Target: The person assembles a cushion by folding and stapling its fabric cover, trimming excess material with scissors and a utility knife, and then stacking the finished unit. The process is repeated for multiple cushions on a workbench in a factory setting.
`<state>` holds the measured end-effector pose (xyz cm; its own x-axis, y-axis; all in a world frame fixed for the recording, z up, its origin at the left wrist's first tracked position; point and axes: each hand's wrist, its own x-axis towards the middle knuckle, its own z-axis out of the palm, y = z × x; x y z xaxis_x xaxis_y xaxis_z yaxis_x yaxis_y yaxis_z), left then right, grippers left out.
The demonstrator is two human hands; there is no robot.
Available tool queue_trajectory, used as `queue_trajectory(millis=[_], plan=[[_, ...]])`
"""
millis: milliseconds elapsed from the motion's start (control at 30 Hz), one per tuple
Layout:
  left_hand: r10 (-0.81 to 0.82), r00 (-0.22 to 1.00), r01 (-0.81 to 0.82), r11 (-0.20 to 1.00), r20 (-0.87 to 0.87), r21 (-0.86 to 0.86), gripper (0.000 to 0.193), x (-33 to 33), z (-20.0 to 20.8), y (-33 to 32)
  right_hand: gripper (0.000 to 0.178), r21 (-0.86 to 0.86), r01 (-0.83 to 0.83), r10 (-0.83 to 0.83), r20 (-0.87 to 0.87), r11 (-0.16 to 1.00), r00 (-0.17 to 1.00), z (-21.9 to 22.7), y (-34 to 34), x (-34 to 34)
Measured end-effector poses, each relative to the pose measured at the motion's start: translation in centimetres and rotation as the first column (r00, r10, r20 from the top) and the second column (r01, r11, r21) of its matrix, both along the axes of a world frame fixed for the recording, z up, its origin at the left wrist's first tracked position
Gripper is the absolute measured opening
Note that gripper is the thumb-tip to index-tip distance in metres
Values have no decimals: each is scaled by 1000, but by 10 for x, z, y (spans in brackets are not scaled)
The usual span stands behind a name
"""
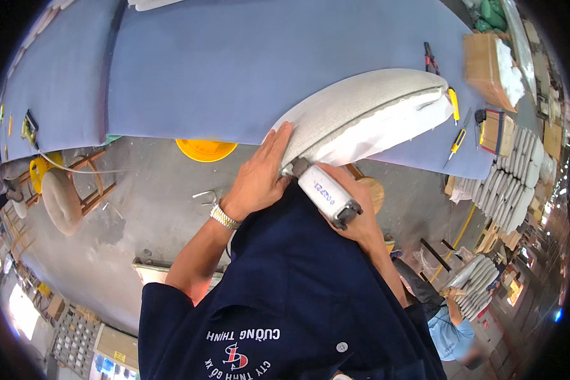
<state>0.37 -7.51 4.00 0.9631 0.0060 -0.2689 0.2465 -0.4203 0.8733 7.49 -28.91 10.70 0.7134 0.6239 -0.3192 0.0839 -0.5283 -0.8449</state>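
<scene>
A curved, grey fabric-covered cushion (348,104) lies on the blue table (234,69), its white underside turned partly toward me. My left hand (259,174) rests with straight fingers against the cushion's near left end. In my right hand (354,202) is a staple gun (323,193) with a pale body and a dark end cap. Its nose points at the cushion's near edge, close to my left thumb. Whether it touches the fabric I cannot tell. My right fingers are partly hidden behind the tool.
Red-handled pliers (430,60), a yellow cutter (454,106) and a yellow-handled screwdriver (456,147) lie on the table's right side. A cardboard box (487,69) stands beyond them. Below the table's edge is a yellow basin (206,149). Another person (453,329) handles stacked cushions at lower right.
</scene>
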Motion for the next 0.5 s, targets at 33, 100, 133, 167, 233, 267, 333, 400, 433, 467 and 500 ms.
queue_trajectory(millis=[33, 100, 133, 167, 233, 267, 333, 400, 433, 467, 500], plan=[[4, 1000, -4, 1000, 6, 4, 101, 0, 2, -2, 62, 3, -13, 13, 1, 1000, 1000, 2, -8, 2], [23, 1000, -23, 999, 15, 22, 102, -4, -1, -16, 64, -66, -46, 46, -5, 997, 999, 12, -31, 10], [34, 999, -35, 998, 26, 47, 103, -8, -6, -21, 64, -118, -41, 42, 5, 992, 999, 15, -45, 10], [38, 998, -42, 996, 49, 75, 104, -7, -9, -25, 65, -166, -27, 32, 28, 986, 999, 15, -64, 10], [76, 994, -82, 993, 72, 85, 106, -1, -11, -30, 65, -184, -3, 28, 132, 983, 991, 4, -95, 19], [94, 993, -100, 991, 67, 88, 107, -1, -9, -33, 63, -215, 15, 9, 109, 976, 994, 0, -112, 25], [138, 990, -140, 986, 28, 88, 112, -3, -6, -41, 58, -287, 58, -33, 91, 956, 995, -6, -144, 38], [191, 981, -188, 979, -25, 78, 115, -6, -3, -50, 55, -415, 148, -94, 147, 898, 985, -13, -171, 46], [196, 980, -198, 975, 30, 102, 114, -8, -9, -55, 55, -464, 185, -96, 208, 866, 973, -19, -187, 52], [210, 978, -208, 973, -5, 98, 114, -7, -9, -60, 55, -503, 227, -102, 263, 834, 959, -31, -204, 57], [221, 974, -216, 972, -44, 93, 114, -7, -7, -64, 65, -550, 267, -232, 135, 791, 963, -44, -231, 66]])
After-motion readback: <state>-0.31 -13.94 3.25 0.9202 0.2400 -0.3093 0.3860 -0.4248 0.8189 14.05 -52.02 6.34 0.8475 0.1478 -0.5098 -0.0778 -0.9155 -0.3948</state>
